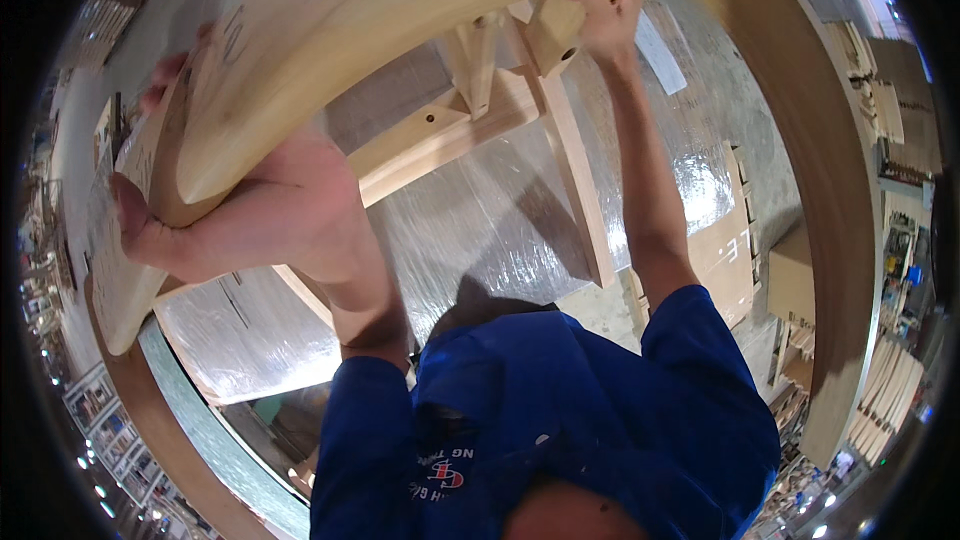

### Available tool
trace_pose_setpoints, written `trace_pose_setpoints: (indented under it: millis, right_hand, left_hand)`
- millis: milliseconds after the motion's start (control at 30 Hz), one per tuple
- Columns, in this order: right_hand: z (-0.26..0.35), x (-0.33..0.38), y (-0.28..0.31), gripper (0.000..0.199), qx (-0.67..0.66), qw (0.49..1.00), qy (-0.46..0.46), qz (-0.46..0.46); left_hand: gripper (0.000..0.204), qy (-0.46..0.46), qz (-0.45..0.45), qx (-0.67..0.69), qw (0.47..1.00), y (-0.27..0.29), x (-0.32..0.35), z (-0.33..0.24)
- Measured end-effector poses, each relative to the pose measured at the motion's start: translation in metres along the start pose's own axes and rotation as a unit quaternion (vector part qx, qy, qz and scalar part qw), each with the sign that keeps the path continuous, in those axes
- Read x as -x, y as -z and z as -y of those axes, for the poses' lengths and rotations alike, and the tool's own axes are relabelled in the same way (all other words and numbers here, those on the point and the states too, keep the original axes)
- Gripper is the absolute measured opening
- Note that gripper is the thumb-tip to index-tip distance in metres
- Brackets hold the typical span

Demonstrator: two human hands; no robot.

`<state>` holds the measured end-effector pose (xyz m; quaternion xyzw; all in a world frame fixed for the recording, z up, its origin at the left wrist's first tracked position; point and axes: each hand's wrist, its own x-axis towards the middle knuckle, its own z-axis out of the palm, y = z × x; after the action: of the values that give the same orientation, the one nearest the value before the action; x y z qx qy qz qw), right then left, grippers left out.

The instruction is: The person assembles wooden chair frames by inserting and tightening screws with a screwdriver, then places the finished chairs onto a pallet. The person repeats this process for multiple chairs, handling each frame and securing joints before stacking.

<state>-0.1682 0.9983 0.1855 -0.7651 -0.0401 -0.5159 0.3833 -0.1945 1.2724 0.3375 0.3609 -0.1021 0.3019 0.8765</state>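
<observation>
A thick, pale wooden furniture part (400,15) with a curved edge and pencil marks crosses the upper view close to the camera. My left hand (240,205) is closed around its left end, thumb on the near side and fingertips showing beyond. Up at the top, my right hand (605,25) has its fingers curled at a small wooden piece beside a drilled wooden block (555,35); the part's edge partly hides those fingers. Below the curved part, wooden rails (440,135) meet a long straight bar (575,175).
A broad curved wooden piece (810,140) arcs down the right side. Film-wrapped flat panels (480,220) lie beneath the rails. To the right stand a cardboard box (792,275) and stacked wooden parts (885,390). Shelving (105,410) lines the far left.
</observation>
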Motion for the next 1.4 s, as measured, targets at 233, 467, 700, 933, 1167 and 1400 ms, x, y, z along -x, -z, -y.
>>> trace_pose_setpoints:
  millis: [233, 467, 700, 933, 1167, 1400]
  right_hand:
    - [0.023, 0.006, 0.034, 0.023, -0.127, 0.982, -0.134, 0.025]
    - [0.038, 0.018, 0.028, 0.021, -0.167, 0.973, -0.156, 0.007]
    - [0.029, -0.011, -0.008, 0.024, -0.211, 0.954, -0.2, 0.073]
    - [0.029, -0.017, -0.008, 0.015, -0.137, 0.974, -0.179, 0.028]
    - [0.019, -0.015, -0.013, 0.015, -0.179, 0.966, -0.161, 0.094]
    - [-0.048, -0.001, 0.024, 0.028, 0.27, 0.921, 0.221, 0.173]
  left_hand:
    - [0.047, -0.241, 0.106, -0.609, 0.748, 0.176, 0.046, -0.055]
    - [0.03, -0.069, -0.072, -0.465, 0.88, 0.376, -0.056, -0.093]
    - [0.011, -0.184, 0.217, -0.541, 0.791, 0.374, -0.121, -0.068]
    - [0.019, 0.004, 0.182, -0.404, 0.897, 0.289, -0.105, -0.058]
    - [0.017, -0.191, 0.272, -0.607, 0.722, 0.396, -0.13, -0.092]
    - [0.044, 0.109, 0.045, -0.348, 0.93, 0.417, -0.123, -0.057]
